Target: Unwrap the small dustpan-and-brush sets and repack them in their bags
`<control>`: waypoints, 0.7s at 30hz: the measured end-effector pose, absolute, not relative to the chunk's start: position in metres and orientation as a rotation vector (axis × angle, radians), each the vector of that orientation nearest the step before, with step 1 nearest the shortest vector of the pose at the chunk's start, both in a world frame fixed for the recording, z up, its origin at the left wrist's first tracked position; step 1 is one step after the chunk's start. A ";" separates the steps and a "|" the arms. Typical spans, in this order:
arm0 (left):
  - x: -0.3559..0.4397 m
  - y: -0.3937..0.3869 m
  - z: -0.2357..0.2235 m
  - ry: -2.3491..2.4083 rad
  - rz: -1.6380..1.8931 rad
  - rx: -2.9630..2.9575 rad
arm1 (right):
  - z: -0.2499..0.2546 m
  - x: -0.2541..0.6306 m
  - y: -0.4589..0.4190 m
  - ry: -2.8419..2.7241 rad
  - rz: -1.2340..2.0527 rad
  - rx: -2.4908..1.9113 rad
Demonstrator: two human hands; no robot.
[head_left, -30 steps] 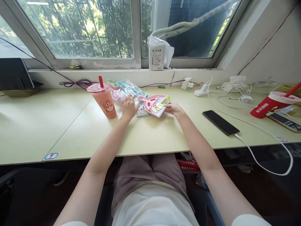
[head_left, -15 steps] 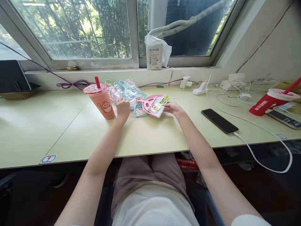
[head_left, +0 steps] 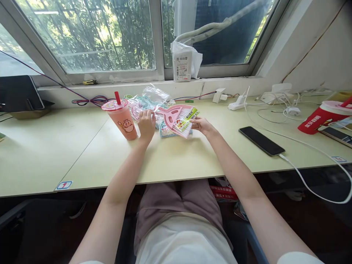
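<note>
A small pink dustpan and brush set (head_left: 172, 115) with white bristles and a yellow-green label is held just over the desk. My right hand (head_left: 202, 125) grips its wide bristle end, thumb on the label side. My left hand (head_left: 146, 124) has its fingers closed at the handle end; the exact grip is partly hidden. Under and behind the set lie clear plastic packets (head_left: 143, 104) with pink and teal items inside. A light-blue printed package (head_left: 167, 132) shows beneath the dustpan. Close to my left hand stands an orange-pink drink cup (head_left: 122, 123) with a red straw.
To the right lie a black phone (head_left: 261, 141) on a white cable and a red cup (head_left: 316, 119). A power strip (head_left: 237, 103) and tangled cords sit along the back. A boxed item in a white bag (head_left: 183, 66) stands on the sill; a tablet (head_left: 20, 93) is far left.
The dustpan and brush set has been raised and tilted slightly, its handle clearer of the packets. My left hand has come to the handle end. The camera view has shifted a little.
</note>
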State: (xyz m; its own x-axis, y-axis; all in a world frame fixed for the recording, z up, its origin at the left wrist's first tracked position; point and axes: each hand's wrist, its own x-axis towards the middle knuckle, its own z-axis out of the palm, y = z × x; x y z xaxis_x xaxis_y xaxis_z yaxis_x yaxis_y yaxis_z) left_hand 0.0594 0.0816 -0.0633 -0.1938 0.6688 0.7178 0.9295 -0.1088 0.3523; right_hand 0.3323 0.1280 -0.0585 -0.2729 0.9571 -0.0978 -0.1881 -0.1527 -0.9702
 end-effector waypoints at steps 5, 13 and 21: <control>0.074 0.074 -0.061 -1.676 -1.201 -2.017 | -0.059 0.328 0.126 -1.172 1.526 -0.870; 0.093 0.061 -0.056 -1.510 -1.274 -2.053 | -0.063 0.325 0.129 -1.144 1.416 -0.775; 0.089 0.069 -0.048 -1.897 -1.839 -1.463 | -0.063 0.321 0.124 -1.176 1.354 -0.715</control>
